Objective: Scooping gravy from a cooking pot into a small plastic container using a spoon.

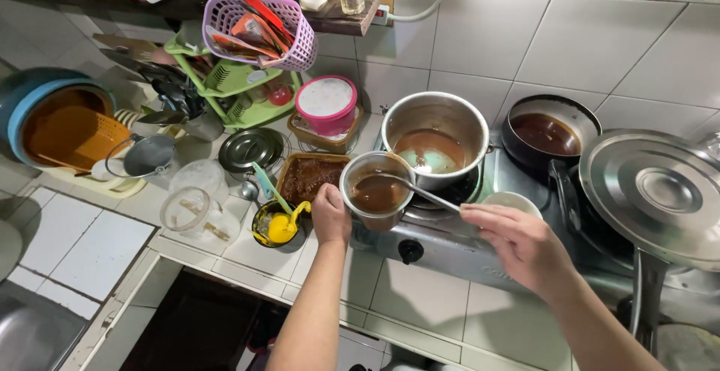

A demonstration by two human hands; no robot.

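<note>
My left hand (331, 215) grips the side of a small steel cup (376, 189) filled with brown liquid, held over the edge of the gas stove (450, 247). My right hand (517, 240) holds the long handle of a metal spoon (420, 189) whose bowl dips into that cup. Just behind stands a large steel pot (435, 135) with brown liquid low inside. A rectangular container of dark brown paste (307, 178) lies to the left of the cup.
A black pan of dark sauce (551, 133) sits on the right burner, with a big steel lid (660, 191) beside it. A pink tub (326, 105), a small pot with yellow contents (279, 226), a plastic jar (196, 212), a green rack (232, 90) and an orange basket (71, 135) crowd the tiled counter.
</note>
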